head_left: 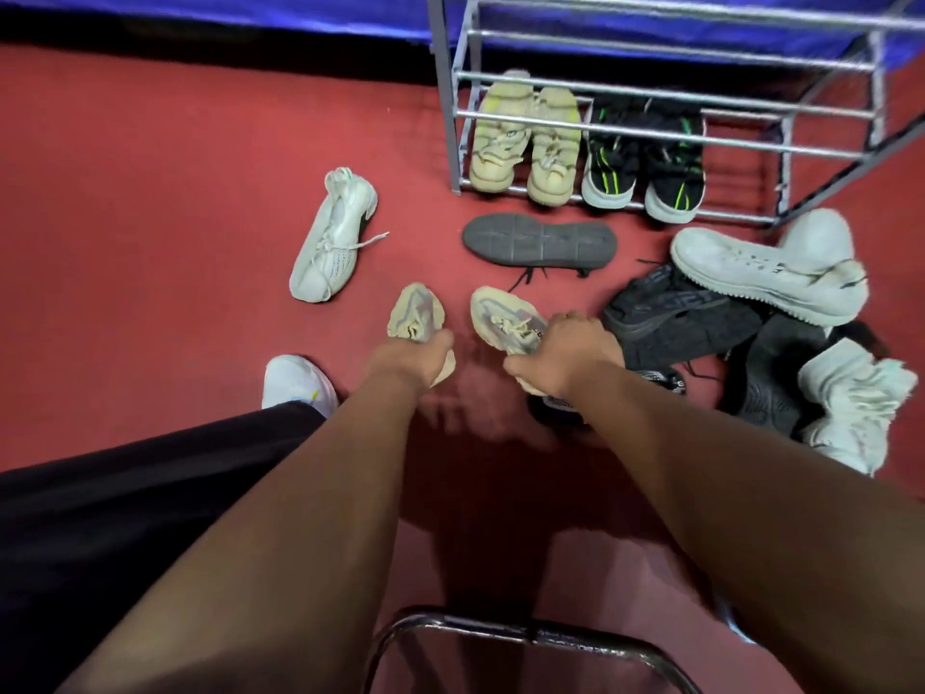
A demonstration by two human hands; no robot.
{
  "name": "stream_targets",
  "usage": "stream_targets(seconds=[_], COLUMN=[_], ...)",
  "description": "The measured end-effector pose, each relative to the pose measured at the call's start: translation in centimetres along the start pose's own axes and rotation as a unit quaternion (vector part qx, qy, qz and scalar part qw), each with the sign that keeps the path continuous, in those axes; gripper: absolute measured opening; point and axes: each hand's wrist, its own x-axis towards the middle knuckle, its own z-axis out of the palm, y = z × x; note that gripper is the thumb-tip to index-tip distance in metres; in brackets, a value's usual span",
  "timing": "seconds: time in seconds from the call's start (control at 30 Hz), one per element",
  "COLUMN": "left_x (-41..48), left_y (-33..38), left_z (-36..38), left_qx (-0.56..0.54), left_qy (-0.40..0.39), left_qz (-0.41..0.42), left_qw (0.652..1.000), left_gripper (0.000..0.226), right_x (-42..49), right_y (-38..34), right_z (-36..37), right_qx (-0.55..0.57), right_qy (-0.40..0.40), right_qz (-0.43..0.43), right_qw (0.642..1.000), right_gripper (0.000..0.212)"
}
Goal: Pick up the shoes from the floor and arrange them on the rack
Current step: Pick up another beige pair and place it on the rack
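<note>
— Where do your hands sit?

— My left hand (415, 358) is closed around the heel end of one beige shoe (415, 313); my right hand (570, 348) is clamped on the heel of its mate (505, 318); both toes point away from me, long axes running toward the rack (665, 112), which stands ahead and a little right; I judge the right hand nearer to it.

— And the room?

— Red carpet (150, 192); an upturned dark sole (538, 241) lies between my pair and the lowest tier; there a yellow pair (525, 142) and a black pair (645, 157) stand side by side, with bare rails to their right; a white shoe (333, 237) lies left, a heap of dark and pale shoes (761, 333) right.
</note>
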Motion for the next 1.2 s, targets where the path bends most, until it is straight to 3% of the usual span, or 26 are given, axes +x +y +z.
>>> stream_targets(seconds=[0.1, 0.23, 0.4, 0.53, 0.73, 0.87, 1.07, 1.2], left_x=[-3.5, -8.6, -13.7, -15.0, -11.4, -7.1, -0.7, 3.2], left_y=[1.5, 4.5, 9.0, 12.5, 18.2, 21.8, 26.0, 28.3], left_z=[-1.7, -4.3, -7.5, -8.9, -8.5, -7.7, -6.8, -6.8], left_qx=[-0.03, -0.044, -0.006, -0.051, -0.029, 0.02, 0.075, 0.119], left_qy=[-0.028, -0.038, 0.013, -0.001, -0.002, 0.061, 0.155, 0.192], left_qz=[0.016, 0.093, 0.187, 0.229, 0.25, 0.256, 0.268, 0.285], left_qw=[0.999, 0.994, 0.982, 0.972, 0.968, 0.965, 0.948, 0.932], left_gripper=[0.08, 0.053, 0.056, 0.048, 0.046, 0.051, 0.039, 0.045], right_x=[-2.5, -4.9, -6.6, -6.5, -2.2, 2.9, 10.6, 14.9], right_y=[1.9, 4.4, 6.4, 6.5, 5.6, 4.3, 2.4, 1.1], right_z=[-2.8, -7.6, -13.9, -17.6, -19.2, -18.8, -18.9, -19.4], right_qx=[0.045, 0.091, 0.108, 0.14, 0.149, 0.173, 0.174, 0.192], right_qy=[0.011, 0.045, 0.115, 0.154, 0.16, 0.162, 0.185, 0.187], right_qz=[0.043, 0.059, 0.041, 0.036, 0.031, 0.036, 0.02, 0.016], right_qw=[0.998, 0.993, 0.987, 0.978, 0.975, 0.971, 0.967, 0.963], right_gripper=[0.092, 0.083, 0.054, 0.049, 0.053, 0.079, 0.075, 0.072])
